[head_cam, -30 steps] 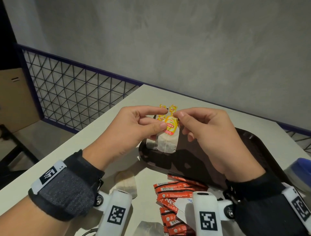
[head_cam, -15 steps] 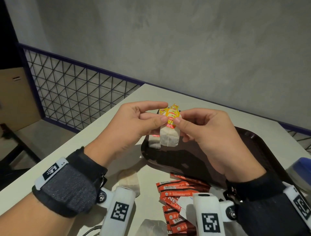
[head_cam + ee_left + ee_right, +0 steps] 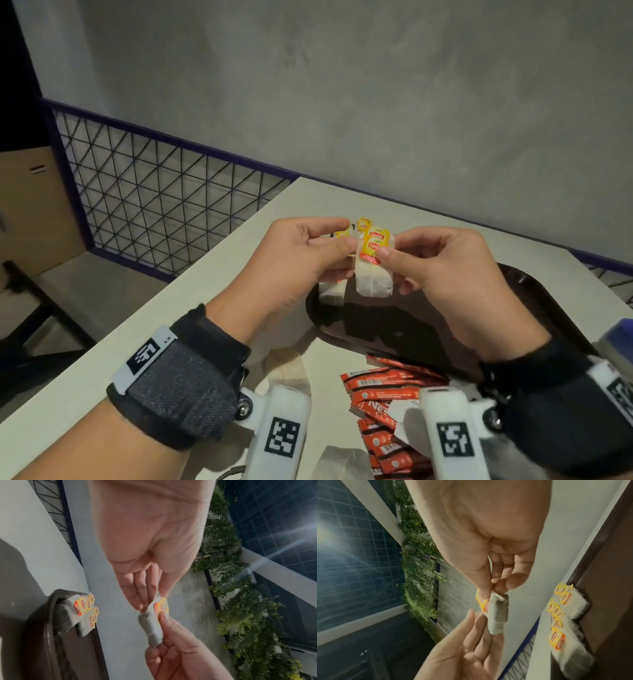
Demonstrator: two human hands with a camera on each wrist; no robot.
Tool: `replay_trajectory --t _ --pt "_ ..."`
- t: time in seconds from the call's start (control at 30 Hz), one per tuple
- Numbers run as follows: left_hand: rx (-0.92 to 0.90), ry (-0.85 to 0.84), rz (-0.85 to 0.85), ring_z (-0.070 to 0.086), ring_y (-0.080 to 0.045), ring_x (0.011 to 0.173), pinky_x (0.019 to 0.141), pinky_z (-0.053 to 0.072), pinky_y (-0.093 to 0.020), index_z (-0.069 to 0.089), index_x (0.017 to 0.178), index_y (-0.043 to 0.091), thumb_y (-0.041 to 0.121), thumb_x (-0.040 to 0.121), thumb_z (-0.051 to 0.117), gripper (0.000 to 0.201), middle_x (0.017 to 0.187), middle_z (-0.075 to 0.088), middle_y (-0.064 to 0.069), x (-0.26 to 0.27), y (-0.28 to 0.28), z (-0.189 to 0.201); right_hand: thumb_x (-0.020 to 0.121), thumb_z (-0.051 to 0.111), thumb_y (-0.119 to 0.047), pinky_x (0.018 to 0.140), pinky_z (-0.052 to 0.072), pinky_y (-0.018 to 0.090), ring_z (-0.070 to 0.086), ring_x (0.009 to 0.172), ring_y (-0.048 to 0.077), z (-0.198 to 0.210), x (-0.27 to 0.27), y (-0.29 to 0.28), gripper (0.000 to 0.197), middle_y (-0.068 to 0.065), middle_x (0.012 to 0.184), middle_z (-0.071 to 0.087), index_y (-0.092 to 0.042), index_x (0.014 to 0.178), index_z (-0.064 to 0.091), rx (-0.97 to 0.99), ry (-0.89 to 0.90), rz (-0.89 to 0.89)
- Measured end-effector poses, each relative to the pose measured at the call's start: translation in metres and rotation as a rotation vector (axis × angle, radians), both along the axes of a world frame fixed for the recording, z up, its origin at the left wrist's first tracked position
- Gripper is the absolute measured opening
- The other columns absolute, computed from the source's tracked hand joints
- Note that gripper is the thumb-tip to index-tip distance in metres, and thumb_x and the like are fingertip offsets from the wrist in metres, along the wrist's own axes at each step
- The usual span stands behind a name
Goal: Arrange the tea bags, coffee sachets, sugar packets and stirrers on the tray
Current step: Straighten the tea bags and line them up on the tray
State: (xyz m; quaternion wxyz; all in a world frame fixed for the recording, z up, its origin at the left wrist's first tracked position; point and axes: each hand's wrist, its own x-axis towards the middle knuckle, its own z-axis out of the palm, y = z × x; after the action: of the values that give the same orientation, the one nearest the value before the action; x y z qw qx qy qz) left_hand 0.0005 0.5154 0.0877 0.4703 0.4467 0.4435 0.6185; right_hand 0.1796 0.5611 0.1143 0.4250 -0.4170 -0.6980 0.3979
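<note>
- My right hand (image 3: 455,274) pinches a tea bag (image 3: 374,274) at its top edge by the yellow tag, above the tray (image 3: 534,291); my left hand (image 3: 294,260) pinches its other top corner.
- It looks light, soft and tearable, so I judge the stiffer tagged end the safest hold.
- Other tea bags (image 3: 570,620) lie at the tray's far rim.
- Coffee sachets (image 3: 383,401) wait on the desk (image 3: 205,308).

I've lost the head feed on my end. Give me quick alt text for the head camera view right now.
Both hands, left hand and right hand, pinch one white paper tea bag with a yellow tag in the air above the far left end of a dark brown oval tray. More yellow-tagged tea bags already lie at that end. Red coffee sachets lie piled on the pale table nearer the camera.
</note>
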Motion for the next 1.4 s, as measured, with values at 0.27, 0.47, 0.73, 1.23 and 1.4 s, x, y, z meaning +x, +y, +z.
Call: replay_trajectory --t 0.27,0.47,0.73,1.23,1.4 --pt "-0.064 -0.107 0.168 0.079 -0.024 0.092 0.088 0.063 -0.034 0.063 0.127 0.005 0.003 0.095 0.069 0.032 0.099 0.081 -0.011 -0.017 0.009 0.002 0.085 0.078 -0.005 0.050 0.047 0.026 0.058 0.053 0.015 -0.008 0.002 0.080 0.010 0.010 0.068 0.064 -0.005 0.090 0.069 -0.362 -0.149 -0.016" --pt "-0.043 -0.121 0.194 0.079 -0.023 0.092 0.090 0.061 -0.034 0.065 0.120 0.009 0.003 0.094 0.069 0.026 0.098 0.081 -0.010 -0.021 0.009 0.002 0.089 0.076 -0.007 0.054 0.053 0.027 0.062 0.062 0.017 -0.029 -0.020 0.098 0.012 0.013 0.085 0.066 -0.008 0.096 0.066 -0.553 -0.271 0.030" --pt "-0.037 -0.104 0.206 0.079 -0.022 0.092 0.091 0.061 -0.036 0.067 0.116 0.011 0.005 0.093 0.071 0.024 0.097 0.081 -0.008 -0.021 0.008 0.004 0.091 0.072 -0.002 0.053 0.058 0.030 0.065 0.069 0.021 -0.029 -0.024 0.100 0.010 0.019 0.099 0.071 -0.005 0.097 0.064 -0.538 -0.330 -0.113" --pt "-0.041 -0.093 0.216 0.079 -0.022 0.092 0.095 0.060 -0.039 0.068 0.112 0.011 0.004 0.092 0.072 0.021 0.096 0.081 -0.009 -0.021 0.007 0.005 0.084 0.076 0.004 0.059 0.061 0.030 0.072 0.080 0.028 -0.030 -0.030 0.083 0.023 0.023 0.107 0.066 0.004 0.104 0.065 -0.568 -0.386 -0.103" --pt "-0.041 -0.080 0.219 0.079 -0.022 0.093 0.097 0.060 -0.041 0.069 0.110 0.011 0.004 0.093 0.071 0.019 0.097 0.081 -0.009 -0.020 0.006 0.004 0.085 0.069 0.016 0.071 0.060 0.036 0.069 0.087 0.029 -0.030 -0.036 0.075 0.031 0.017 0.097 0.066 -0.010 0.082 0.051 -0.518 -0.365 -0.088"
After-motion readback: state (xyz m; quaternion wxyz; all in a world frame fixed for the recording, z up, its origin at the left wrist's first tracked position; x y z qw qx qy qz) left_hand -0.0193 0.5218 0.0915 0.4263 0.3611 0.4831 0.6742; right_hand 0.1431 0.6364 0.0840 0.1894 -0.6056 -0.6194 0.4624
